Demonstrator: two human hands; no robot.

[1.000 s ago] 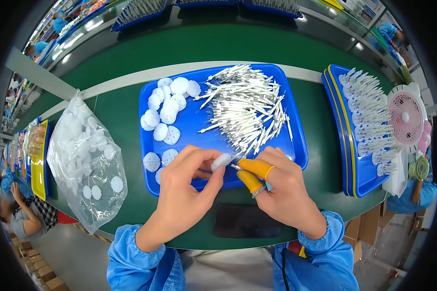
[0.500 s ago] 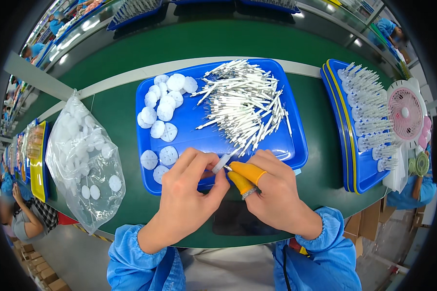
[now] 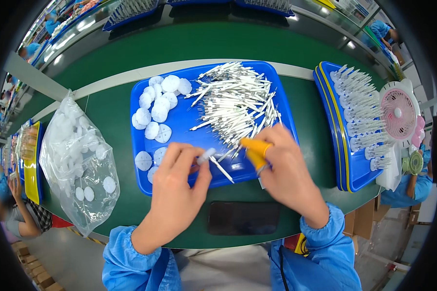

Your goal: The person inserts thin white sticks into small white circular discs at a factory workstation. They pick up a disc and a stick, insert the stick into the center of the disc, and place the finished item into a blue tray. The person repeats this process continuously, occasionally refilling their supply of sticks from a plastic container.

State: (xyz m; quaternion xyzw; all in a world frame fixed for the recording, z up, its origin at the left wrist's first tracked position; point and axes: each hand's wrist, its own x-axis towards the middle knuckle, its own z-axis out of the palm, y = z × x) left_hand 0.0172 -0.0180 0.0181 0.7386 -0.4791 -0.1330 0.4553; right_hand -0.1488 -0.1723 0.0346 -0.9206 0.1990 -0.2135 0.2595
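Head view: blue plastic tray [image 3: 179, 128] sat mid-table w/ two lots in it. Far right: a loose heap of thin white sticks [image 3: 235, 104], too many to count. Left side: flat round white discs [image 3: 155, 109], approx. 15, matte, some w/ a cross mark.

Left hand [image 3: 179, 186] had thumb & fingers pinched together on one white stick [image 3: 213, 160] over the tray's near edge. Right hand [image 3: 284, 169], w/ yellow finger cots [image 3: 255, 148], had fingers curled at the heap's near edge; can't tell if it gripped anything.

Left: clear crinkled plastic bag [image 3: 77, 160] full of more discs. Right: second blue tray [image 3: 332, 131] w/ assembled white pieces in rows, pink fan [image 3: 398, 114] beside it. Near: one dark phone [image 3: 243, 218] on green table [image 3: 131, 203].
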